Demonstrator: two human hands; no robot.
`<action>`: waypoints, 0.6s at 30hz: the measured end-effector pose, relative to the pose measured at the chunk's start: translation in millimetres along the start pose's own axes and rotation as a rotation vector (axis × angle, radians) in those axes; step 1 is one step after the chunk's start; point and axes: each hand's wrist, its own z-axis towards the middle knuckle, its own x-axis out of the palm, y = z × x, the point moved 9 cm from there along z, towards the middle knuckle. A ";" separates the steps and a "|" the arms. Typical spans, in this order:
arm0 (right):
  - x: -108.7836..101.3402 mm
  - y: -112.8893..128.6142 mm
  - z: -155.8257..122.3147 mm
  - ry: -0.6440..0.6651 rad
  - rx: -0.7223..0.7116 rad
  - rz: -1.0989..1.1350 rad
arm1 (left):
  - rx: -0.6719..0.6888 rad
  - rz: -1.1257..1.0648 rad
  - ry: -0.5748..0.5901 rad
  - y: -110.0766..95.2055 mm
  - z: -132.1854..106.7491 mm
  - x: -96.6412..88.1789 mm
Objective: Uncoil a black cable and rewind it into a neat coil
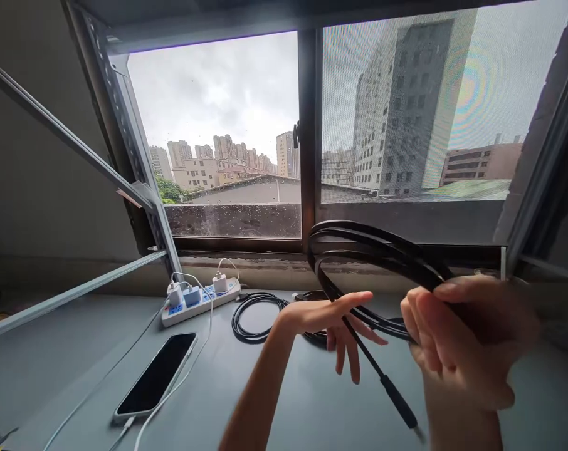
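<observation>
In my right hand (467, 332), at the right, I grip a coiled black cable (378, 241); its loops stretch out to the left above the table. One end of it hangs down and finishes in a thick black plug (399, 401) with a metal tip. My left hand (335, 319) is beside the loops with its fingers spread, and the hanging end passes close to them. Whether those fingers touch the cable I cannot tell. Behind my left hand another dark cable coil is partly hidden.
A second black cable coil (258, 318) lies on the grey table (209, 401). Left of it is a white power strip (202, 304) with several chargers plugged in. A phone (157, 376) on a white charging cable lies at the left. Metal shelf posts and a window (310, 125) stand behind.
</observation>
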 end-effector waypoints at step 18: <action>11.7 -155.2 -7.0 -0.107 0.580 0.063 | 0.780 -0.657 -1.261 12.1 -57.0 -119.4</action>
